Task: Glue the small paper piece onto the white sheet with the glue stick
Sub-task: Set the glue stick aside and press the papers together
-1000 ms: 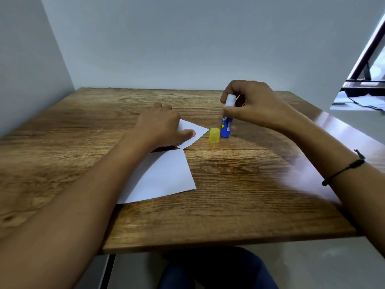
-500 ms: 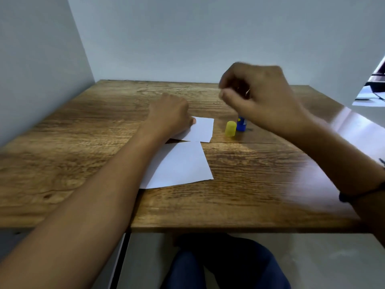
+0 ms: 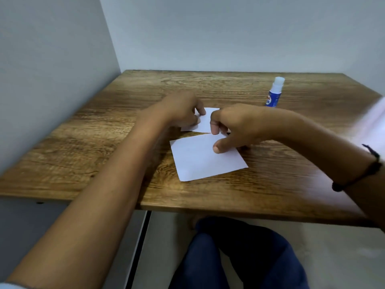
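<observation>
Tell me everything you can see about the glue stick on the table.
The glue stick stands upright, leaning slightly, on the far right of the wooden table. Its tube is blue with a printed label and looks plastic; a white part shows at the top, with no cap on it. No hand touches it, and it stands apart from both papers.

Desk (image 3: 270, 184): sheet (image 3: 208, 161) at centre; small piece (image 3: 205, 122) just behind it; glue stick (image 3: 274, 93) upright, behind right.

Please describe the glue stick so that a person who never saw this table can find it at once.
Look at the wooden table, toward its far right corner. The glue stick stands upright there, alone, beyond both hands and the papers. It is the only blue thing on the table, with a white top and no cap.
</observation>
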`<state>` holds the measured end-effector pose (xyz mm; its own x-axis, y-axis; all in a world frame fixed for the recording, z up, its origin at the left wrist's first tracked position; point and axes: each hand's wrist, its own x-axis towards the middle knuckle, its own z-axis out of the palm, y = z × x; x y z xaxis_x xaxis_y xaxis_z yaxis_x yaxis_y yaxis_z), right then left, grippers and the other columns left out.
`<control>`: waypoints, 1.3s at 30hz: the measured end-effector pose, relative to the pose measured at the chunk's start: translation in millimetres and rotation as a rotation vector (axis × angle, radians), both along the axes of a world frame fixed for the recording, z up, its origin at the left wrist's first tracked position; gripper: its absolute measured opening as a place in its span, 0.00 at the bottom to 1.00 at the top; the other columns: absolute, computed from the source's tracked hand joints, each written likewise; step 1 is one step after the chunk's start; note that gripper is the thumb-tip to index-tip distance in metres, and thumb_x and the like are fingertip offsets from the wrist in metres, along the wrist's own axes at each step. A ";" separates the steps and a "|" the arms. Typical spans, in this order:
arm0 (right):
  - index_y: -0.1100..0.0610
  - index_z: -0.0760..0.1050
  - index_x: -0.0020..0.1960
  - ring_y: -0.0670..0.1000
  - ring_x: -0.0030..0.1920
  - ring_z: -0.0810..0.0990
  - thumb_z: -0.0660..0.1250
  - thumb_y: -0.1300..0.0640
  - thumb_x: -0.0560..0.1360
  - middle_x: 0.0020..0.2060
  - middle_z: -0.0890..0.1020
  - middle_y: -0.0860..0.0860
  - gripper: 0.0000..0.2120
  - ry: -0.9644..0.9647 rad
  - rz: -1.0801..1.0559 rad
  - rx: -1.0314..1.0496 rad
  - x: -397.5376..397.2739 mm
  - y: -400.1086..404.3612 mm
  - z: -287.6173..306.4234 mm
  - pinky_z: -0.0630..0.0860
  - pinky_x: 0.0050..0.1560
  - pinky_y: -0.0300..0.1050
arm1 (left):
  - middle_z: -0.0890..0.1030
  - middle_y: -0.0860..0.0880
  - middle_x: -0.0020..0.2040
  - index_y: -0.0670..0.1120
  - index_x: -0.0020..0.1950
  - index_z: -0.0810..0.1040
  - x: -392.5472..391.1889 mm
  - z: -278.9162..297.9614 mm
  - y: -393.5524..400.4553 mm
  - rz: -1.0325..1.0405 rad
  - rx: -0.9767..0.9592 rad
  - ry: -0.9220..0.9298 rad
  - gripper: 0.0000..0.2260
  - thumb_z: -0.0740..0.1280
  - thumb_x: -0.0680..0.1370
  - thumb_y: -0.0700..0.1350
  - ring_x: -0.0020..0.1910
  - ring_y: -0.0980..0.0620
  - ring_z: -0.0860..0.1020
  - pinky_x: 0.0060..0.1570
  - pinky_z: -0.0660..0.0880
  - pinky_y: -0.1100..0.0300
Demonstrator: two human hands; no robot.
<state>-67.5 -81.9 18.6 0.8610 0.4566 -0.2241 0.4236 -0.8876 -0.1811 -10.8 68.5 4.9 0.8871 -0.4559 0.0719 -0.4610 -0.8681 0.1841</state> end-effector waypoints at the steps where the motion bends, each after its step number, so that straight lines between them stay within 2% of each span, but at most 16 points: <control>1: 0.52 0.69 0.50 0.59 0.44 0.80 0.69 0.46 0.69 0.41 0.72 0.46 0.16 0.030 0.001 0.000 1.4 -0.7 1.9 0.78 0.46 0.57 | 0.78 0.47 0.55 0.50 0.60 0.77 -0.4 -0.1 0.4 -0.004 -0.015 -0.007 0.14 0.65 0.74 0.44 0.51 0.51 0.70 0.46 0.63 0.61; 5: 0.51 0.68 0.49 0.58 0.44 0.80 0.70 0.48 0.69 0.41 0.72 0.46 0.15 0.033 0.000 0.044 0.5 -4.2 0.9 0.78 0.44 0.54 | 0.78 0.47 0.56 0.50 0.60 0.77 -4.3 -0.4 2.3 0.005 -0.036 -0.033 0.14 0.64 0.75 0.45 0.51 0.50 0.71 0.46 0.63 0.60; 7: 0.49 0.67 0.53 0.52 0.42 0.78 0.70 0.48 0.69 0.39 0.72 0.44 0.17 0.034 0.003 0.049 -3.3 -1.3 -1.3 0.75 0.40 0.49 | 0.78 0.47 0.56 0.50 0.60 0.77 -8.5 -4.9 8.8 0.010 -0.032 -0.038 0.14 0.64 0.75 0.46 0.55 0.48 0.72 0.48 0.64 0.59; 9: 0.47 0.67 0.58 0.47 0.39 0.76 0.70 0.49 0.70 0.38 0.73 0.44 0.19 0.052 0.023 0.016 -6.5 0.7 -4.2 0.73 0.37 0.45 | 0.78 0.46 0.56 0.50 0.60 0.77 -13.5 -12.0 15.0 0.014 -0.036 -0.031 0.14 0.65 0.75 0.47 0.59 0.45 0.71 0.53 0.66 0.55; 10: 0.46 0.67 0.58 0.49 0.40 0.77 0.69 0.49 0.70 0.39 0.73 0.45 0.19 0.071 0.022 0.002 -7.0 -0.1 -4.2 0.75 0.38 0.47 | 0.78 0.46 0.57 0.50 0.60 0.77 -14.2 -14.5 16.7 0.014 -0.043 -0.032 0.14 0.65 0.75 0.47 0.60 0.44 0.70 0.55 0.67 0.53; 12: 0.44 0.67 0.54 0.56 0.42 0.81 0.69 0.50 0.70 0.42 0.73 0.48 0.15 0.125 0.007 -0.006 -5.2 -1.0 -1.3 0.78 0.39 0.49 | 0.77 0.45 0.56 0.50 0.60 0.77 -15.3 -16.4 17.5 0.016 -0.047 -0.044 0.14 0.65 0.75 0.47 0.60 0.43 0.69 0.58 0.67 0.51; 16: 0.47 0.70 0.41 0.55 0.36 0.81 0.69 0.51 0.71 0.43 0.74 0.50 0.08 0.165 0.010 0.001 -3.2 0.7 4.2 0.75 0.32 0.44 | 0.77 0.45 0.56 0.50 0.60 0.77 -14.4 -16.8 19.1 0.021 -0.047 -0.075 0.14 0.64 0.75 0.49 0.61 0.43 0.67 0.60 0.65 0.50; 19: 0.51 0.71 0.40 0.54 0.37 0.79 0.70 0.49 0.69 0.42 0.76 0.50 0.09 0.127 0.009 0.014 -10.1 -3.1 2.0 0.74 0.34 0.48 | 0.75 0.44 0.58 0.52 0.60 0.76 -18.2 -18.7 19.2 0.047 -0.058 -0.076 0.14 0.64 0.75 0.49 0.63 0.43 0.66 0.63 0.65 0.47; 23: 0.47 0.69 0.41 0.50 0.39 0.74 0.73 0.52 0.66 0.40 0.74 0.47 0.12 0.075 -0.045 0.072 -17.9 -12.0 2.5 0.74 0.38 0.50 | 0.74 0.43 0.59 0.53 0.60 0.76 -23.6 -19.7 20.5 0.068 -0.062 -0.077 0.14 0.63 0.75 0.50 0.63 0.42 0.65 0.63 0.65 0.45; 27: 0.50 0.74 0.46 0.53 0.37 0.77 0.70 0.62 0.70 0.38 0.77 0.51 0.10 0.104 -0.165 0.488 -23.1 -24.0 12.7 0.73 0.38 0.52 | 0.74 0.44 0.58 0.50 0.58 0.77 -34.6 -18.3 23.2 0.072 -0.059 -0.094 0.13 0.63 0.75 0.49 0.62 0.42 0.64 0.61 0.66 0.46; 29: 0.52 0.78 0.45 0.50 0.34 0.80 0.67 0.65 0.71 0.33 0.81 0.49 0.08 0.002 -0.246 0.666 -21.1 -31.3 26.3 0.77 0.36 0.48 | 0.74 0.43 0.58 0.47 0.50 0.77 -41.1 -17.5 25.9 0.061 -0.042 -0.104 0.09 0.62 0.74 0.48 0.63 0.41 0.64 0.60 0.66 0.45; 31: 0.53 0.79 0.42 0.46 0.31 0.82 0.66 0.66 0.72 0.26 0.82 0.45 0.08 -0.109 -0.321 0.796 -16.7 -36.2 38.8 0.79 0.33 0.43 | 0.74 0.43 0.57 0.49 0.49 0.77 -47.5 -18.4 28.8 0.057 -0.074 -0.096 0.08 0.62 0.74 0.48 0.63 0.41 0.65 0.62 0.65 0.44; 33: 0.54 0.79 0.39 0.44 0.27 0.81 0.66 0.66 0.72 0.24 0.82 0.45 0.09 -0.193 -0.357 0.877 -12.4 -35.4 44.1 0.75 0.26 0.37 | 0.74 0.44 0.54 0.49 0.53 0.78 -55.4 -19.1 30.4 0.058 -0.085 -0.096 0.10 0.63 0.74 0.48 0.60 0.42 0.66 0.59 0.65 0.49; 36: 0.55 0.78 0.37 0.42 0.23 0.79 0.66 0.67 0.71 0.23 0.81 0.46 0.09 -0.234 -0.377 0.919 -8.5 -23.9 38.0 0.72 0.21 0.33 | 0.72 0.48 0.45 0.48 0.46 0.78 -64.5 -18.0 33.6 0.020 -0.079 -0.164 0.06 0.64 0.73 0.47 0.49 0.47 0.67 0.51 0.64 0.54; 38: 0.55 0.78 0.36 0.44 0.25 0.79 0.66 0.68 0.71 0.27 0.81 0.50 0.09 -0.212 -0.403 0.951 -4.4 -15.4 28.6 0.76 0.25 0.35 | 0.77 0.48 0.39 0.45 0.43 0.79 -66.2 -16.3 36.9 0.045 -0.255 -0.182 0.05 0.63 0.73 0.42 0.41 0.50 0.72 0.42 0.67 0.60; 39: 0.55 0.77 0.36 0.45 0.26 0.80 0.67 0.67 0.70 0.29 0.80 0.52 0.09 -0.198 -0.421 0.971 -2.2 -11.5 24.1 0.77 0.26 0.36 | 0.79 0.48 0.35 0.44 0.43 0.80 -67.1 -14.4 38.5 0.113 -0.442 -0.118 0.07 0.62 0.74 0.41 0.36 0.54 0.74 0.37 0.68 0.62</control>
<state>-69.8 -93.5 42.7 0.9716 0.0223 0.2355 0.2167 -0.4826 -0.8486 -77.9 107.0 -9.5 0.9036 -0.2599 0.3406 -0.4081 -0.7641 0.4996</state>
